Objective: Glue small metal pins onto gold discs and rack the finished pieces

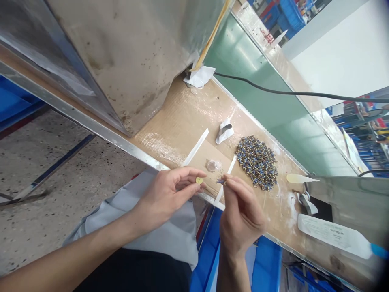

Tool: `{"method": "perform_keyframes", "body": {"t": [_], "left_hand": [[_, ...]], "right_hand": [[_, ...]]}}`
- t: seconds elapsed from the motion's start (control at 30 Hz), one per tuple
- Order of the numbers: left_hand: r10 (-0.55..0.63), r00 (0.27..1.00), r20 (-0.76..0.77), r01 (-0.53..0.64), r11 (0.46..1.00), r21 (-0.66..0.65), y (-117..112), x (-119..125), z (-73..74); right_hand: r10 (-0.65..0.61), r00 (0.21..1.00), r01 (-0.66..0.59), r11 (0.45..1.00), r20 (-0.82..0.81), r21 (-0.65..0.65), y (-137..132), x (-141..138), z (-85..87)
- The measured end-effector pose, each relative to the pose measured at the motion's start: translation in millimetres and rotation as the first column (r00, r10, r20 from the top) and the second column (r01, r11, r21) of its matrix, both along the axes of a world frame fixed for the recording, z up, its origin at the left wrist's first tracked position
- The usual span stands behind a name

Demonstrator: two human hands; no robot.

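Between its thumb and fingers, my left hand [170, 194] pinches a small round yellow disc [199, 180]. Just to the right, my right hand [243, 202] has its fingertips closed on a small part with blue and brass colouring [220, 181], its exact kind too small to make out. The two held pieces are apart, above the front edge of the bench. Behind them sits a small clear round dish [213, 165]. A large pile of small blue and brass-coloured parts [257, 162] lies to the right of the dish.
Crumpled white paper with a grey strip [225, 132] lies behind the dish. A squeeze bottle of yellowish liquid [299, 179] and a large white bottle [334, 235] lie at the right. A metal housing [127, 52] stands at the left; a black cable [273, 91] crosses behind.
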State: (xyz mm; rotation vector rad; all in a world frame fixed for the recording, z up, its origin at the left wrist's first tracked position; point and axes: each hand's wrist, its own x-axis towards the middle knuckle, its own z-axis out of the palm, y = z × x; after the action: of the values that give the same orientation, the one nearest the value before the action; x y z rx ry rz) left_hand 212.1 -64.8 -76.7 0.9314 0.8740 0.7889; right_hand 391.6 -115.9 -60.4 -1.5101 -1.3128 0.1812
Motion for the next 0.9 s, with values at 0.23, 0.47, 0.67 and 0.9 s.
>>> {"method": "perform_keyframes", "body": {"t": [0.23, 0.47, 0.67, 0.9], "left_hand": [[-0.047, 0.997, -0.057, 0.054, 0.992, 0.115, -5, 5, 10.4], [-0.019, 0.987, -0.157, 0.051, 0.978, 0.2, -11, 8, 9.1], [-0.018, 0.985, -0.171, 0.056, 0.975, 0.217, -13, 8, 12.6], [-0.013, 0.98, -0.198, 0.062, 0.968, 0.241, -13, 7, 13.7]], "right_hand": [[0.073, 0.997, -0.075, 0.994, -0.034, -0.075, -18, -6, -9.8], [0.093, 0.995, -0.096, 0.993, -0.042, -0.074, -19, -5, -10.6], [0.103, 0.994, -0.106, 0.992, -0.045, -0.069, -20, -6, -10.0], [0.114, 0.992, -0.117, 0.991, -0.044, -0.066, -20, -6, -8.9]]}}
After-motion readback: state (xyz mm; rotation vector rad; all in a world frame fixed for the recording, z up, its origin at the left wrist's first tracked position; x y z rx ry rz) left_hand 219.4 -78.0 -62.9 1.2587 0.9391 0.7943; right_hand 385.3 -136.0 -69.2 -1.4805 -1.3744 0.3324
